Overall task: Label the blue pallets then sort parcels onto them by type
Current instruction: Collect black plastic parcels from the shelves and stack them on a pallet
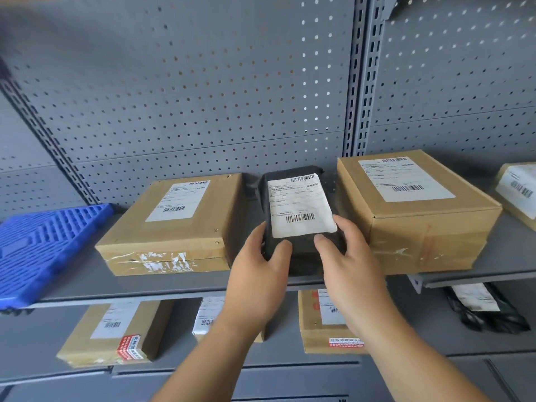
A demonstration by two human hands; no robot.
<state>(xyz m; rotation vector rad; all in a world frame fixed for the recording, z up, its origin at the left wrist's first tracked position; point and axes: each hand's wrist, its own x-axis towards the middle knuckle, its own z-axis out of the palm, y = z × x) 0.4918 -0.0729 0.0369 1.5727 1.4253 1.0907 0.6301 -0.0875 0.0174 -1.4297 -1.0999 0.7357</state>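
A black plastic mailer (293,250) with a white shipping label lies on the grey shelf (87,285) between two cardboard boxes. My left hand (258,277) grips its near left corner, thumb on top. My right hand (348,265) grips its near right edge, thumb on the label's lower corner. One cardboard box (174,224) sits to the left, another cardboard box (417,207) to the right. A blue pallet (43,245) lies at the shelf's left end with no parcel on it.
A grey pegboard wall (203,82) backs the shelf. Another box (519,192) shows at the far right edge. On the lower shelf sit several labelled cardboard boxes (113,332) and a black mailer (484,309) at the right.
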